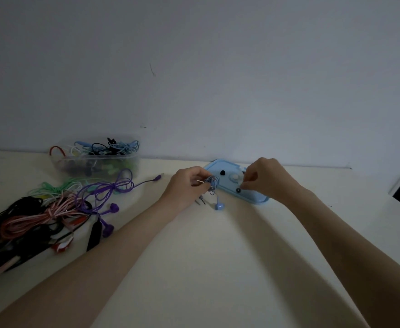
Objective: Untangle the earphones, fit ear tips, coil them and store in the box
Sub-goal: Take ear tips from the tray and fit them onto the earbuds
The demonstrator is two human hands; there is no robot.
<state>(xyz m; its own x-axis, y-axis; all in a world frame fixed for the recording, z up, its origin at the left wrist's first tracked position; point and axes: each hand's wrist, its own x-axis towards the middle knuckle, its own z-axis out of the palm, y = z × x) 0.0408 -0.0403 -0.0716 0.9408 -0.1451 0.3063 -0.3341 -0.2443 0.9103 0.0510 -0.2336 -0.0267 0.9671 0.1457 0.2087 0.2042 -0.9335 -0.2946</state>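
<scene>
A: Left hand (189,183)?
B: Fingers curled round a small coil of blue-grey earphones (212,182), held just above the table (217,256) at the near-left edge of the light blue tray (257,199). One blue earbud (219,205) dangles below the coil, on or just over the tabletop. A thin pale bit sticks out between the fingers — can't tell what it is.

A: Right hand (265,178)?
B: Over the tray, thumb and forefinger pinched together on something tiny near a dark ear tip (238,190). Too small to say what is in the pinch, or whether it touches that tip. Other fingers loosely curled.

A: What's in the tray?
B: Another black ear tip (222,172) towards the back, plus a pale round piece (234,177) in the middle, blurry. Tray sits against the wall (194,67).

A: The box?
B: Clear plastic box (94,162) back left, against the wall, filled with coiled earphones in mixed colours — well apart from both hands.

A: Anything else?
B: Left side of the table, a loose heap: purple earphones (109,192) tied in a bundle, green cable (54,187) behind, pink cable (35,218) and black cables (9,209) nearer the edge, tangled together
</scene>
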